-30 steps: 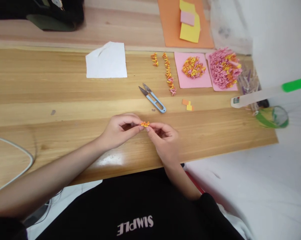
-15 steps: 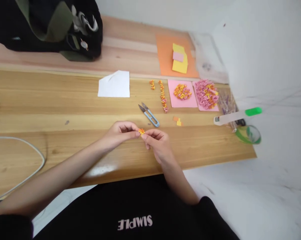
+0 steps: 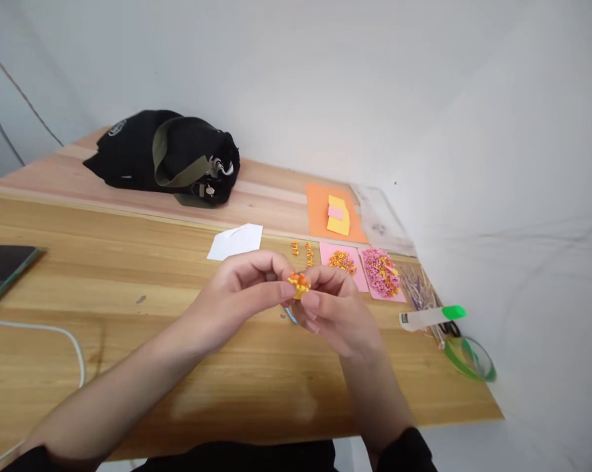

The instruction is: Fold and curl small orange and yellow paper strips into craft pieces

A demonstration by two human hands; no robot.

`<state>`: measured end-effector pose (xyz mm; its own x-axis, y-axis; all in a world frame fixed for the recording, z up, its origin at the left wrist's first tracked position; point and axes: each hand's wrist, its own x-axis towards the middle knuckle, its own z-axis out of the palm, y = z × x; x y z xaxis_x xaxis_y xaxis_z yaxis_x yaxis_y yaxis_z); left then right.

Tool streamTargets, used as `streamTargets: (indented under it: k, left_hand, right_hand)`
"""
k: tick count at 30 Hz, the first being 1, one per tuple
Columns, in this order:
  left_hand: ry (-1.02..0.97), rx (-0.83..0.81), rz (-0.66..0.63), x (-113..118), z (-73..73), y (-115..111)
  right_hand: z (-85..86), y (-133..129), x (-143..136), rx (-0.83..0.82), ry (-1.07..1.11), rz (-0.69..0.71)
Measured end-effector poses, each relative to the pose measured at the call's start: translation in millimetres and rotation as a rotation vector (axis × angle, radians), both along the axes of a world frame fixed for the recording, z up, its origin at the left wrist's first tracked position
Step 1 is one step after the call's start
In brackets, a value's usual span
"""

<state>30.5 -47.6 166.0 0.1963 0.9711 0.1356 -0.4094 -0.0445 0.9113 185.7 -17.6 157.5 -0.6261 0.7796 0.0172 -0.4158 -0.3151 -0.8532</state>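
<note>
Left hand (image 3: 244, 285): grip pinched tight on the orange-yellow piece (image 3: 299, 284).
Right hand (image 3: 345, 314): grip pinched on its other side.
Orange-yellow piece: now higher off the worktop (image 3: 276, 387), maybe easier to see.

free tabletop (image 3: 123, 265) between white cable (image 3: 35, 325) and paper (image 3: 234, 244), black bag (image 3: 133, 157) blocking behind, blue handle (image 3: 290, 315) partly behind right fingers (image 3: 322, 304)

We look through one head-worn camera, facing forward and steeply enough down to take in the wooden desk (image 3: 256, 387); left hand (image 3: 246, 288) and right hand (image 3: 347, 314) sit close to us, just off centre toward six o'clock; farther off we have the olive-strapped black bag (image 3: 136, 151) at ten and the pale wall (image 3: 325, 85) at twelve.
</note>
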Motion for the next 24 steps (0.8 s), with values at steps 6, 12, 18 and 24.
streamTargets:
  k: [6, 12, 18, 24]
  left_hand:
    - [-0.008, 0.080, 0.016, 4.7, 8.7, -5.3]
    - [0.051, 0.096, 0.057, 6.0, 5.0, -10.6]
    - [0.063, 0.083, 0.058, 4.2, 3.7, -11.8]
    - [0.147, 0.108, 0.087, 2.5, 1.6, -12.8]
  right_hand:
    - [11.2, -3.9, -1.2, 0.007, 0.046, 0.013]
    - [10.6, -8.1, 0.0, -0.031, -0.002, 0.017]
    - [8.5, -11.2, 4.8, 0.082, -0.020, -0.043]
    - [11.6, -13.4, 11.1, 0.200, -0.099, -0.143]
